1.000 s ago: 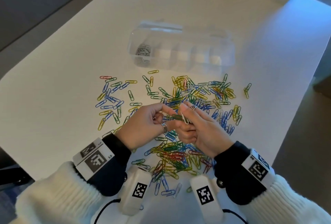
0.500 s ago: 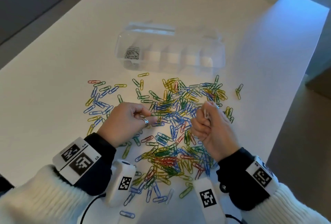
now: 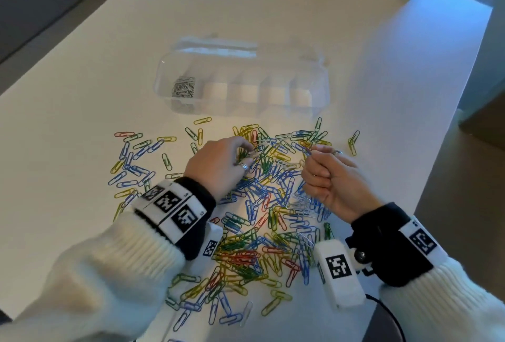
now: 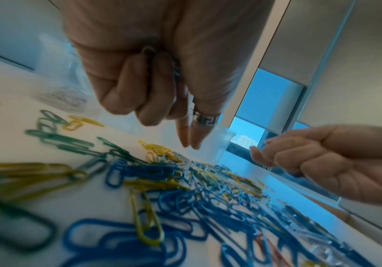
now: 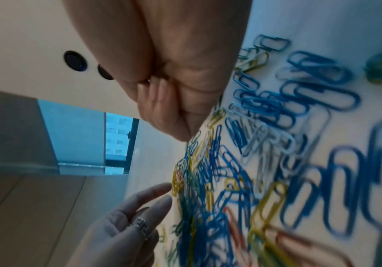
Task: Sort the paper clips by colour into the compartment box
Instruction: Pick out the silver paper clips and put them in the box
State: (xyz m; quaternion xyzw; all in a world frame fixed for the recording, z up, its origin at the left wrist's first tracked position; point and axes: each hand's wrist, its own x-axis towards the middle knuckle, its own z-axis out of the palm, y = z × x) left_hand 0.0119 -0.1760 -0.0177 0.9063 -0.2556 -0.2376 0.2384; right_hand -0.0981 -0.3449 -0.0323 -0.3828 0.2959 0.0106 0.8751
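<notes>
A heap of blue, yellow, green, red and silver paper clips (image 3: 262,205) lies spread over the white table. Behind it stands the clear compartment box (image 3: 246,110), its lid open, with silver clips (image 3: 185,86) in the leftmost compartment. My left hand (image 3: 252,150) reaches into the far part of the heap with thumb and forefinger. In the left wrist view its other fingers (image 4: 126,94) curl round a few clips. My right hand (image 3: 314,153) is a fist just above the heap's right side and grips thin silver clips (image 4: 267,166).
The table's right edge (image 3: 442,150) drops off close to my right hand. A white marked camera unit (image 3: 338,273) and its black cable sit under my right wrist. Loose clips reach the near edge. The other box compartments look bare.
My hands, together over the heap a second ago, have parted. The left has gone forward into the far clips. The right has drawn off to the right, closed round silver clips.
</notes>
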